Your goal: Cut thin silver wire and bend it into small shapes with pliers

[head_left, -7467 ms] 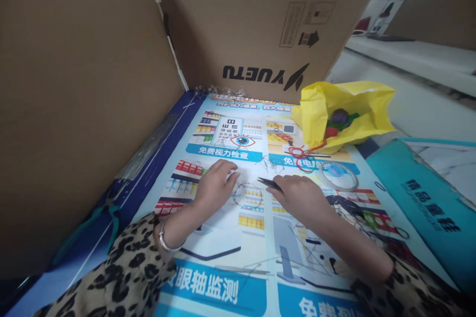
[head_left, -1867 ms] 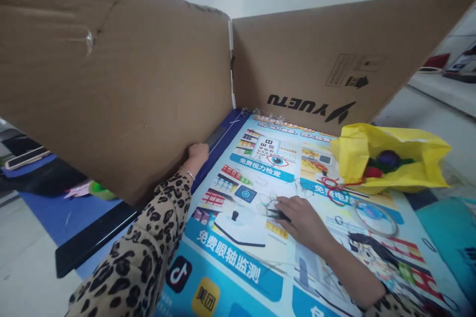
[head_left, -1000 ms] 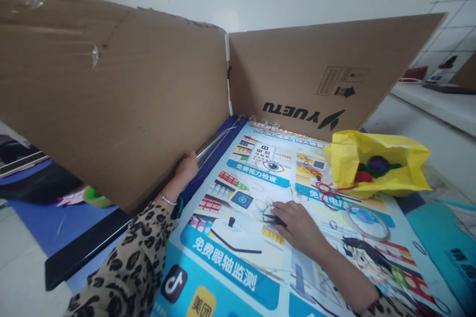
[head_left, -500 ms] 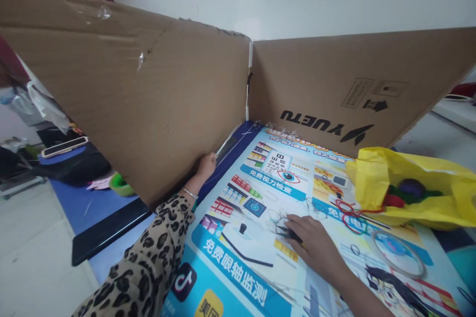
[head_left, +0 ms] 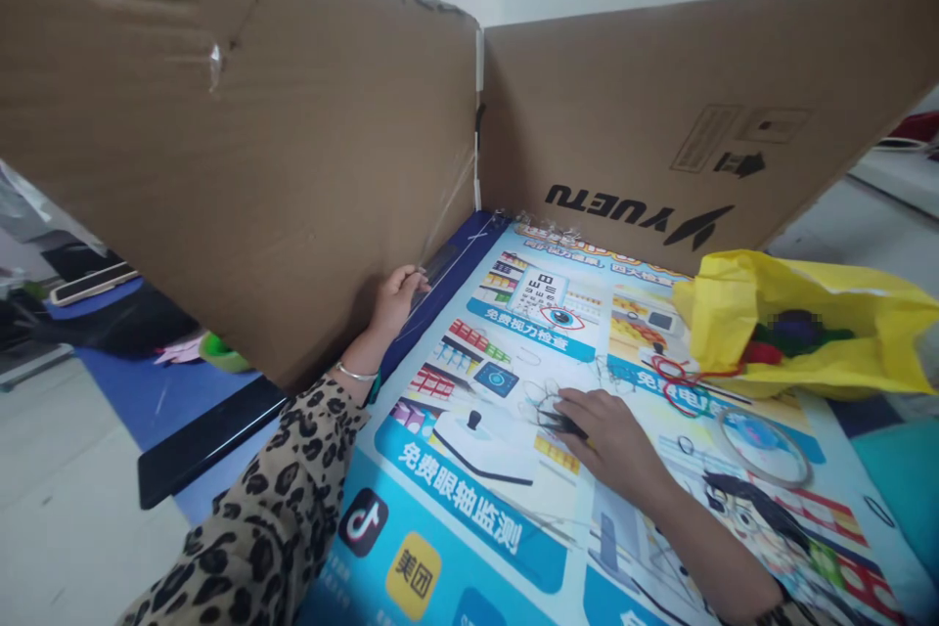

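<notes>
My left hand [head_left: 396,301] is at the foot of the left cardboard panel [head_left: 242,147], its fingers pinched on clear plastic strips [head_left: 432,264] that run toward the corner. A silver bangle and a leopard-print sleeve show on that arm. My right hand [head_left: 605,435] rests on the printed poster [head_left: 484,469], fingers closed over a small black tool [head_left: 561,424], mostly covered by the hand. Thin, wiry loops [head_left: 539,401] lie at its fingertips.
Another cardboard panel [head_left: 623,127] stands along the back. At right are a yellow bag [head_left: 843,313], red cord [head_left: 679,381] and a clear ring [head_left: 763,445]. A black slab [head_left: 209,440], green tape roll [head_left: 224,352] and phone [head_left: 94,283] lie left.
The view has shifted, so the panels and poster sit higher in the picture. My left hand has turned slightly and its fingers show more. My right hand stays by the wiry loops.
</notes>
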